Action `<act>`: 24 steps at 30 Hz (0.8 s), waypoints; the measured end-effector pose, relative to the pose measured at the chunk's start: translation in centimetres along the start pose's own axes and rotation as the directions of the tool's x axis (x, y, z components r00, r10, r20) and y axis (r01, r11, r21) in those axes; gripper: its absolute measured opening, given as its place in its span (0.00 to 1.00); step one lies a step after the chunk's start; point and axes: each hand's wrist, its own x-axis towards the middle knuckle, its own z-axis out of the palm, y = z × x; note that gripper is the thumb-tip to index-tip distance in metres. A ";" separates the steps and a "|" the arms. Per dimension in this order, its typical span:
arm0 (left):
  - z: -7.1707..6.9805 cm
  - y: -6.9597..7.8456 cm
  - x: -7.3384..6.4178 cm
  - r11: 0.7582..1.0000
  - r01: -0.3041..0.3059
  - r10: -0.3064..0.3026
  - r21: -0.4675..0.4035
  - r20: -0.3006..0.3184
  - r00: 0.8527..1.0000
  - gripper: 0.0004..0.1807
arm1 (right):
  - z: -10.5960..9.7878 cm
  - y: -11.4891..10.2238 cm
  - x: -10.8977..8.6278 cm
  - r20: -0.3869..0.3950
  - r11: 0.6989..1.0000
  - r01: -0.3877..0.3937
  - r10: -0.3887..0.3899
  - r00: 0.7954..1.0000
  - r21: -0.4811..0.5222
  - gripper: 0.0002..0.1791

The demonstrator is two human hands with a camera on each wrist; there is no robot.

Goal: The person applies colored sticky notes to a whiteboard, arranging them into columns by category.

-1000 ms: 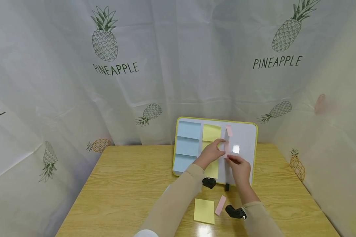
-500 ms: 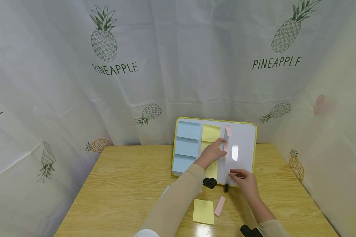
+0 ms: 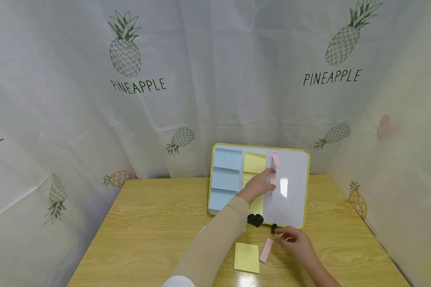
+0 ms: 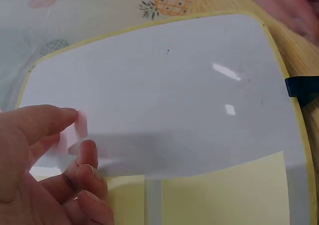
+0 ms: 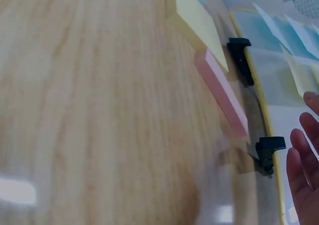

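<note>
My left hand [image 3: 256, 186] reaches across to the whiteboard [image 3: 289, 207], fingers extended, fingertips touching a narrow pink sticky note [image 3: 273, 179]. Another pink note [image 3: 275, 158] sticks above it, its free end lifted. In the left wrist view the left hand [image 4: 47, 160] has its fingers spread apart, with the pink strip [image 4: 79, 125] at the fingertips. My right hand [image 3: 298, 243] is low by the board's black foot [image 3: 274, 228], right of a pink note pad [image 3: 266, 250]. Its fingers [image 5: 299, 155] look relaxed and hold nothing in the right wrist view.
Blue notes [image 3: 227, 159] and yellow notes [image 3: 255, 162] stand in columns on the board's left part. A yellow note pad [image 3: 246, 258] lies on the wooden table [image 3: 158, 223] beside the pink pad. A blue corner [image 3: 201, 230] peeks from behind the left forearm. A printed curtain [image 3: 222, 87] hangs behind.
My right hand has left the lower end of the pink note and moved down towards the table near the pink pad. The left hand stays at the note.
</note>
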 end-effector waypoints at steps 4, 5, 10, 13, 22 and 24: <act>0.1 0.5 0.0 0.997 -0.051 0.050 0.056 0.026 0.998 0.28 | 0.2 0.1 -0.9 0.019 0.999 -0.040 0.040 0.999 0.016 0.13; 0.1 0.5 0.0 0.996 -0.062 0.060 0.071 0.029 0.998 0.28 | 0.3 0.1 -1.1 0.025 0.998 -0.051 0.050 0.998 0.023 0.13; 0.5 0.3 -0.7 0.995 -0.070 0.068 0.066 0.037 0.997 0.24 | 0.5 -0.2 -1.9 0.053 0.998 -0.059 0.058 0.997 0.009 0.14; 0.8 -0.2 -1.4 0.996 -0.075 0.073 0.045 0.051 0.996 0.23 | 0.5 -0.1 -2.2 0.047 0.999 -0.054 0.054 0.997 0.001 0.14; 1.0 -1.7 -4.0 0.991 -0.130 0.126 0.024 0.141 0.982 0.22 | 0.5 -0.1 -2.5 -0.005 0.999 -0.034 0.034 0.999 -0.001 0.12; 1.0 -1.8 -4.8 0.990 -0.137 0.131 0.028 0.159 0.978 0.22 | 0.5 -0.1 -2.5 0.001 0.999 -0.037 0.037 0.999 -0.006 0.12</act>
